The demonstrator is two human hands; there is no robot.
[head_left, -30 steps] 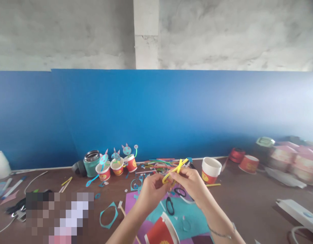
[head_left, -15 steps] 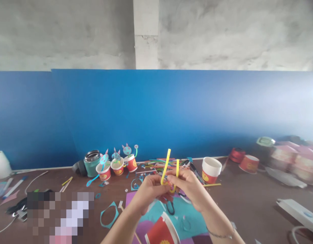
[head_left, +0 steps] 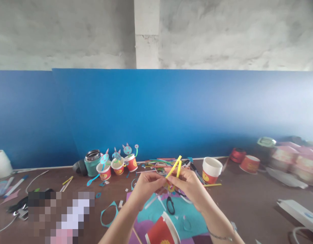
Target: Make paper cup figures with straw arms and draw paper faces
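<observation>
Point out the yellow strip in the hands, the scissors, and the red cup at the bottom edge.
Yellow strip (head_left: 173,167), head view: left raised length.
Scissors (head_left: 173,206), head view: black finger loop.
Red cup (head_left: 158,232), head view: red side wall.

Craft workspace: scissors (head_left: 173,207), colored sheets (head_left: 197,222), decorated cups (head_left: 105,175).

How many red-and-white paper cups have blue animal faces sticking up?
3, in a row right of the open teal cylindrical flask: the left cup, the middle cup and the right cup.
</observation>
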